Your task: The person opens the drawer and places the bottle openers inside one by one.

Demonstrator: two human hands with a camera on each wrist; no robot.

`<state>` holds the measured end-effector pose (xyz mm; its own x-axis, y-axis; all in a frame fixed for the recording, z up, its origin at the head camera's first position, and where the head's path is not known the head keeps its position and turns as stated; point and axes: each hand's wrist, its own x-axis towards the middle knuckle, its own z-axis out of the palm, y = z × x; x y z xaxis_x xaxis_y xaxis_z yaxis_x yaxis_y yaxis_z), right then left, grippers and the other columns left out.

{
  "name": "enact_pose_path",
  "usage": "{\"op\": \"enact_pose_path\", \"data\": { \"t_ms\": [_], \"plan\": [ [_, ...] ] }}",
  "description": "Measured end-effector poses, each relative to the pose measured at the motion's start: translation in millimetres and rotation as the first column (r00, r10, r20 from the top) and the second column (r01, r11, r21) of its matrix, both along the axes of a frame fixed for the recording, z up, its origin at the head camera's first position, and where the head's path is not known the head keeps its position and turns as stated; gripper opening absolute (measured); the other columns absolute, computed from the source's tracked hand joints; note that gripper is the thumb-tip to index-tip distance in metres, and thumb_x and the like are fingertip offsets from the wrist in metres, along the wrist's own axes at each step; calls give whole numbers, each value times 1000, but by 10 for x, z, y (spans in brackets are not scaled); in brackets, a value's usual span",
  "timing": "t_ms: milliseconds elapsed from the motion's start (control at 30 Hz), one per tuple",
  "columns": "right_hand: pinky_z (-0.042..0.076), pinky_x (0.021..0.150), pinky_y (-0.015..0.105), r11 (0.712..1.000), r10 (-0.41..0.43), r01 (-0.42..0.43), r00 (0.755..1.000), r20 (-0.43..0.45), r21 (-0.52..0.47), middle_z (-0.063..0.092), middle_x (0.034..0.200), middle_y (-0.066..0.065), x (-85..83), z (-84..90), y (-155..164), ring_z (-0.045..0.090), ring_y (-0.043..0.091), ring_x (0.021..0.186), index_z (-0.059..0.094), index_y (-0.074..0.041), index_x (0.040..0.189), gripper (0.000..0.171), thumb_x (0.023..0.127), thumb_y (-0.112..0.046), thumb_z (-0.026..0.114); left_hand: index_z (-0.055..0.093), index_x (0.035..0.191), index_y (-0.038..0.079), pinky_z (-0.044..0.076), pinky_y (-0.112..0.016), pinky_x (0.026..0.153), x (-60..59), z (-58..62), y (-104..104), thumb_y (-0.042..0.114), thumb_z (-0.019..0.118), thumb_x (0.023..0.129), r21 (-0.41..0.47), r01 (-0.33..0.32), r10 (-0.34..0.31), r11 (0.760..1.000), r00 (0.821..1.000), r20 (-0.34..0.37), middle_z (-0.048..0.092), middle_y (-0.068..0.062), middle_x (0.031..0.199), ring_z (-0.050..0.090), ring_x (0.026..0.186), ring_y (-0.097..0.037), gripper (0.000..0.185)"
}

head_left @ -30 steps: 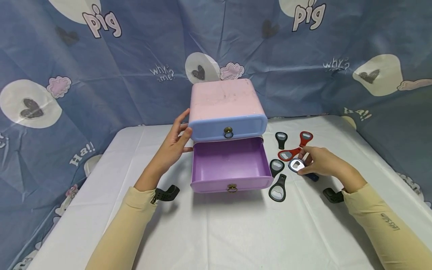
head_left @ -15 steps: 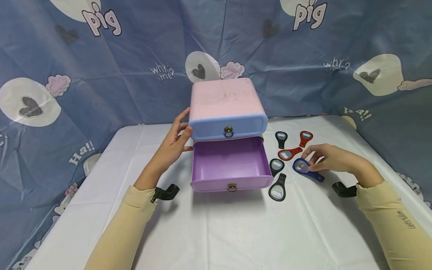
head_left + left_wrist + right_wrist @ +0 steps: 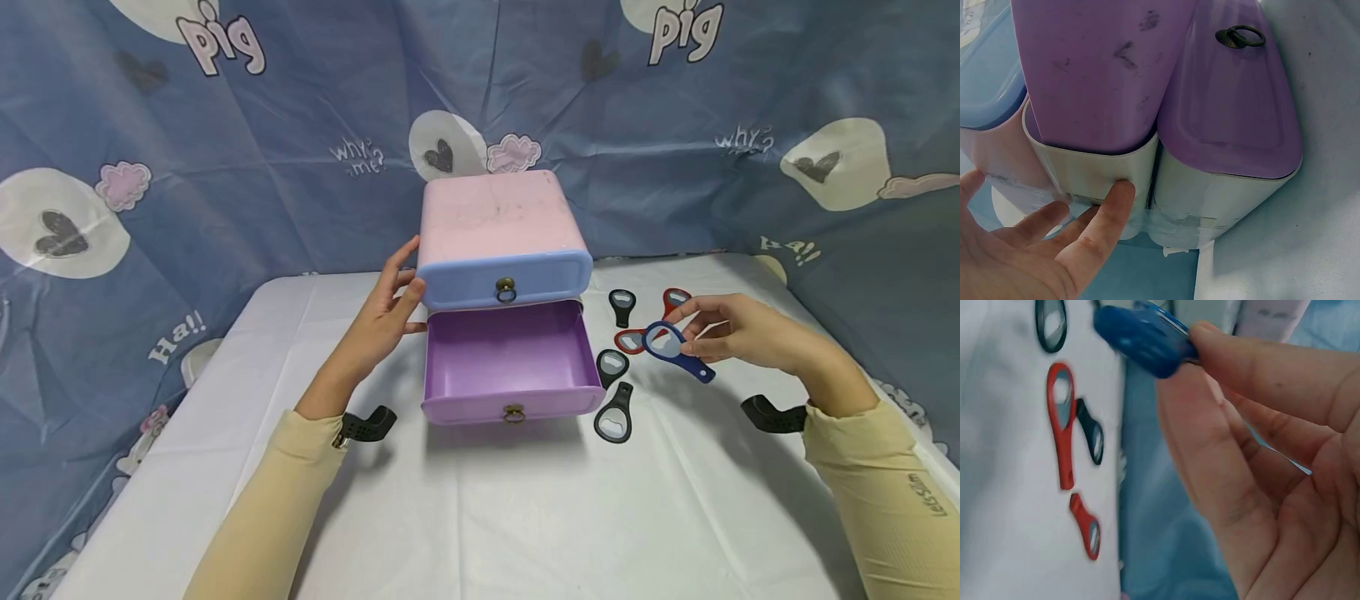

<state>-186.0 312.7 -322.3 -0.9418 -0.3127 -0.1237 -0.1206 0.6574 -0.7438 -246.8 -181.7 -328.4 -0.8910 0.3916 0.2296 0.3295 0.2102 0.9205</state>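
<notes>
My left hand [image 3: 378, 329] rests with spread fingers against the left side of a small drawer cabinet [image 3: 498, 208], pink on top. A blue drawer front [image 3: 465, 281] is closed at its top; below it a purple drawer [image 3: 471, 408] is pulled out and holds nothing. In the left wrist view a thumb touches the cream casing [image 3: 1085, 175] beside the pulled-out drawer. My right hand [image 3: 750, 333] pinches a blue bottle opener [image 3: 693, 367] between thumb and fingers, raised above the table. In the right wrist view only part of this opener [image 3: 1141, 340] shows.
On the white-covered table [image 3: 525, 517], right of the cabinet, lie two red bottle openers [image 3: 628, 342] and black ones, among them one at the front [image 3: 613, 423]. A closed purple drawer [image 3: 1229, 125] shows in the left wrist view. A blue printed curtain [image 3: 300, 108] hangs behind.
My right hand has taken hold of the blue bottle opener, shifted it slightly right and lifted it off the table. My left hand has stayed against the cabinet.
</notes>
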Motion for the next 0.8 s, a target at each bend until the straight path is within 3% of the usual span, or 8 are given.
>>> {"op": "enact_pose_path", "data": {
  "t_ms": [300,633,800],
  "plan": [
    [64,78,27,995,57,-65,992,-111,-75,73,101,0,167,280,-185,73,12,88,67,-2,136,41,97,-2,78,19,168,53,56,-69,103,-3,6,4,51,47,113,-8,-8,8,1000,1000,1,36,-17,166,51,145,-41,61],
    [62,80,25,991,118,-128,978,-170,-46,79,101,3,96,589,-623,75,13,92,74,-9,134,41,95,-7,83,18,168,52,55,-70,104,6,21,-9,53,47,112,-12,-12,12,1000,1000,-16,34,-18,167,50,147,-42,63],
    [64,77,29,988,142,-148,980,-137,-38,80,103,4,71,651,-861,75,11,85,75,-12,135,39,97,-12,81,18,168,52,56,-69,103,12,15,2,53,47,113,-9,-6,6,1000,1000,-9,35,-17,167,51,146,-41,62]
  ]
}}
